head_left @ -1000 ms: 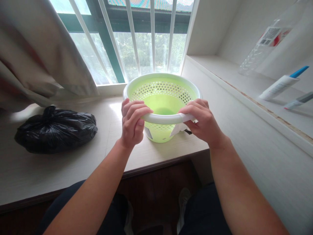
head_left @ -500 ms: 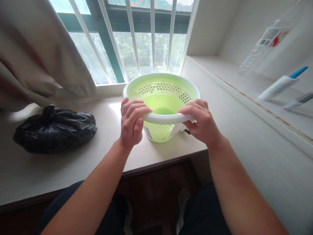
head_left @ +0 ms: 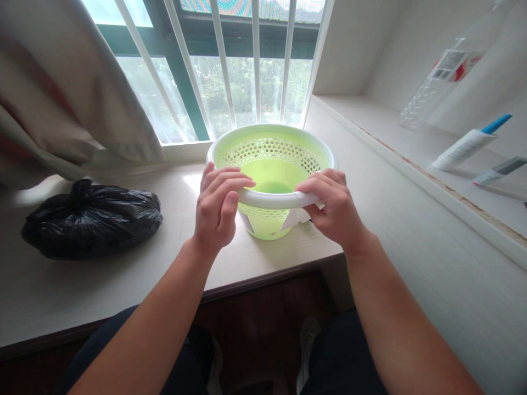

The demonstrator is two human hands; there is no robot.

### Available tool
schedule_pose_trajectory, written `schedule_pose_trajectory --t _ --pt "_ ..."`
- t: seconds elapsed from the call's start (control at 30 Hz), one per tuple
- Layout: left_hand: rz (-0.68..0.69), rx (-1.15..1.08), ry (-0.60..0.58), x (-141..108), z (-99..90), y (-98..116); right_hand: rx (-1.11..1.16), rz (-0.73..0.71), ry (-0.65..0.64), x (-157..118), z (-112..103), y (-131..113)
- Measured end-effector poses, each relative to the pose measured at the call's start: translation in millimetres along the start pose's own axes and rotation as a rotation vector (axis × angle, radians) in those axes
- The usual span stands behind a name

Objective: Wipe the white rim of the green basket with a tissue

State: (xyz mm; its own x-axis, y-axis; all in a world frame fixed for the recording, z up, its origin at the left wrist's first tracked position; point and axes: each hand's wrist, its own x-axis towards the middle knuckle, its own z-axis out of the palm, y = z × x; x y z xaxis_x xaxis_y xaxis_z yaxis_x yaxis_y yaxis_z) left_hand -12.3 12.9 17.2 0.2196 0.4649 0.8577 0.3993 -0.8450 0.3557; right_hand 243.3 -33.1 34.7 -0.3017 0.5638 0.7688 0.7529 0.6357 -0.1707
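Observation:
A light green plastic wastebasket [head_left: 267, 222] with a perforated band and a white rim stands upright on the white sill. No contents show inside it. My left hand [head_left: 217, 211] is at the left front of the rim, fingers laid over the edge and thumb on the outside. The right front of the rim is pinched by my right hand [head_left: 331, 203], fingers on top and thumb below. A white flap [head_left: 293, 218], paper or thin plastic, hangs under the rim beside my right thumb. Part of it is hidden by the hand.
To the left on the sill [head_left: 187, 263] lies a knotted black plastic bag [head_left: 93, 219]. A curtain [head_left: 78, 82] hangs behind it, beside a barred window [head_left: 242, 71]. The right shelf holds a clear bottle [head_left: 436, 82], a white tube with a blue cap [head_left: 465, 148] and a smaller tube [head_left: 496, 171].
Both hands have shifted very slightly left in view, and my left thumb sits a little farther from the rim. The wastebasket stays in place on the sill.

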Motion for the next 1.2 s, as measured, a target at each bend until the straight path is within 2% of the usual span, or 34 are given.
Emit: schedule_pose_trajectory --t 0.17,0.33,0.4,0.67,0.83,1.0,1.2 --pt "0.035 0.039 -0.014 3 -3.1 7 -0.009 -0.009 -0.006 2 4 -7" --pt "0.080 0.003 0.176 5 -4.4 19 -0.025 -0.016 -0.011 5 9 -16" --pt "0.097 0.042 0.218 5 -6.2 23 -0.026 -0.014 -0.016 5 11 -18" --pt "0.133 0.128 0.196 8 -11.3 32 -0.040 -0.014 -0.017 7 15 -23" --pt "0.120 0.107 0.206 8 -9.9 31 -0.043 -0.008 -0.021 7 15 -24" --pt "0.166 0.138 0.167 7 -8.5 27 -0.048 -0.009 -0.024 7 16 -27" --pt "0.124 -0.001 0.133 6 -4.7 25 -0.056 -0.013 -0.018 6 16 -27"
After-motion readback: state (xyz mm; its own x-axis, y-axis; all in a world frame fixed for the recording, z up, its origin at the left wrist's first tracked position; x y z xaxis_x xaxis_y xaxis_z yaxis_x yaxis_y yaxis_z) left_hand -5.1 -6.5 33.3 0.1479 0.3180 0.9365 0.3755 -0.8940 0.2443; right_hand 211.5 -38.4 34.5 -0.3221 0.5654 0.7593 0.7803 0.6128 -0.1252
